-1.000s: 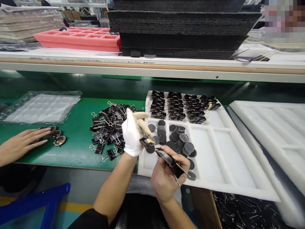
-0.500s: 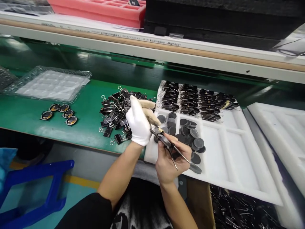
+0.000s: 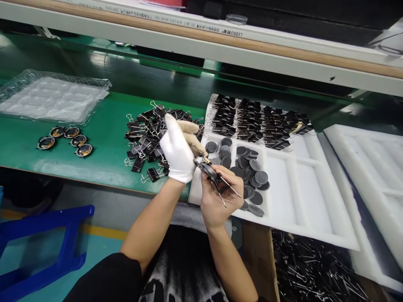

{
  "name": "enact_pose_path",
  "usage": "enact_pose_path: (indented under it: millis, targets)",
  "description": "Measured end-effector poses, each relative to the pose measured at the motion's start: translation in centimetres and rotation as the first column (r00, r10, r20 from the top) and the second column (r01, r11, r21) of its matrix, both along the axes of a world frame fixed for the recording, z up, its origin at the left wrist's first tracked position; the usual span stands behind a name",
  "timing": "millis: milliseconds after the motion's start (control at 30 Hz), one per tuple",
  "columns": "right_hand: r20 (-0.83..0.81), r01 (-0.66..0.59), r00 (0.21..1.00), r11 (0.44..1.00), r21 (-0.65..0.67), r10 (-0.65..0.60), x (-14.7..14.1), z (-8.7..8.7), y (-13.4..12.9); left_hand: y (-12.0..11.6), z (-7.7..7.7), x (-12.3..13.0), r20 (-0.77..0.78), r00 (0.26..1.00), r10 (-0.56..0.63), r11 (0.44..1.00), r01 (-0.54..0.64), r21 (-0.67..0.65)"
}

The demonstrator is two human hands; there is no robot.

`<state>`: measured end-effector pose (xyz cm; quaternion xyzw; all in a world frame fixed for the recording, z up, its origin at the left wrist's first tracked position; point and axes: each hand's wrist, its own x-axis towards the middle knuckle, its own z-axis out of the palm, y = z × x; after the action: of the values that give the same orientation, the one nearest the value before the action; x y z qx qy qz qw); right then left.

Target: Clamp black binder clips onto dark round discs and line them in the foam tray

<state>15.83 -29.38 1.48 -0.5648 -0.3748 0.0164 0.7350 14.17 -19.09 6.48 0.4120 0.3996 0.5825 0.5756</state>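
Bare, my right hand pinches a black binder clip with metal wire handles, clamped around a dark round piece. My left hand wears a white glove with beige-covered fingers. Those fingers curl in at the far end of the same clip, where a small yellowish bit shows; their exact grip is partly hidden. Behind my left hand lies a heap of black binder clips on the green table. Dark grey discs sit to the right of my right hand in a white foam tray.
Rows of clipped black pieces fill the tray's back. Several round, silver-rimmed pieces and a clear plastic tray lie left. Another white foam tray stands right. A box of clips sits below; a shelf crosses behind.
The view has tilted down and shifted slightly, so the table things appear higher and a little further left. Both hands keep the same pose around the binder clip.
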Motion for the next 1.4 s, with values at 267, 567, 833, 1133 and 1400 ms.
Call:
enact_pose_path:
  millis: [267,567,833,1133,1400]
  targets:
    - [0.237,-0.140,0.965,0.986,0.090,0.115,4.2,1.5,-2.2,-0.9,2.3,-3.8,-0.297,0.792,-0.533,0.822,0.568,0.037]
    - [-0.048,-0.469,0.882,0.860,-0.200,0.469,13.9,4.3,-5.0,-0.1,5.5,-4.5,-0.644,0.337,-0.686,0.528,0.840,-0.123]
    - [-0.279,-0.653,0.728,0.508,-0.561,0.626,16.3,7.8,-5.2,-0.1,4.9,-1.2,-0.884,0.130,-0.448,0.422,0.903,-0.081]
    - [0.473,0.218,0.866,0.728,-0.650,0.164,39.8,5.2,-3.0,0.7,1.4,-3.0,-0.993,0.110,-0.040,0.391,0.916,0.085]
    - [0.483,0.222,0.853,0.702,-0.676,0.195,48.6,0.2,-0.2,2.0,-0.2,-5.2,-0.978,0.174,0.113,0.369,0.907,0.203]
